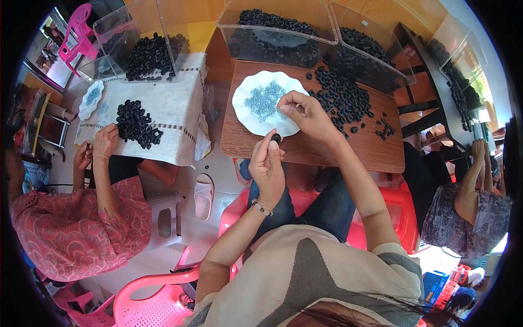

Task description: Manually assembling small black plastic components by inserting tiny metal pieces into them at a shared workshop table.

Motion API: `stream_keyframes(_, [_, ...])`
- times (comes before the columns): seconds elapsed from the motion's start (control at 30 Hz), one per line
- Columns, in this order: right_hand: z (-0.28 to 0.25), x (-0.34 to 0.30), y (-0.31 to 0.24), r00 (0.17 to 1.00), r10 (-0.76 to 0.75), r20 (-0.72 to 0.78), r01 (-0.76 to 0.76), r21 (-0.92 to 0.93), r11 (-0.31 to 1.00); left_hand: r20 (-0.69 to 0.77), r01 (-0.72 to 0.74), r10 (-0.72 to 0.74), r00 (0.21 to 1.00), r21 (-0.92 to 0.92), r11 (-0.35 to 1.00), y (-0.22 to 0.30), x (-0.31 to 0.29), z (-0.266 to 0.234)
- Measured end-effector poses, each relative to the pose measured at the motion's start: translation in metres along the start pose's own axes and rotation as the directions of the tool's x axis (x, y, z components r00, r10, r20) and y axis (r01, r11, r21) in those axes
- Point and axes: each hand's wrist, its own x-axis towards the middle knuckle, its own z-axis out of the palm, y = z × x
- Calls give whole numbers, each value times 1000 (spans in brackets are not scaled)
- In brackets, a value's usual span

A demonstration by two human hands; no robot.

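Observation:
My left hand (pixel 268 168) is just off the table's front edge, pinching a small black ring-shaped part (pixel 275 138) between thumb and fingertip. Above the right side of a white scalloped plate (pixel 244 117), my right hand (pixel 306 115) has its thumb and forefinger brought together. Whatever is between those fingertips is too small to make out. Many tiny clear bluish pieces (pixel 263 101) lie heaped on the plate. To the right of my right hand, a spread of black parts (pixel 340 94) covers part of the brown wooden table (pixel 234 143).
Clear plastic bins (pixel 280 36) of black parts line the table's back. At the left, a person in a red patterned top (pixel 81 229) works at a cloth-covered table (pixel 177 143) with a black pile (pixel 136 125). Another person (pixel 463 212) sits right. Pink chairs (pixel 150 305) stand behind.

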Motion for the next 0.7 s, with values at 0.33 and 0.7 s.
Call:
stream_keyframes(0.33, [5,-16,-6,990,136,46,-138,570,810,7,48,-48,999,-39,998,6,0,0])
stream_keyframes(0.7, [32,-59,-18,987,80,-139,-5,472,881,26,-56,56,998,29,998,8,-4,0])
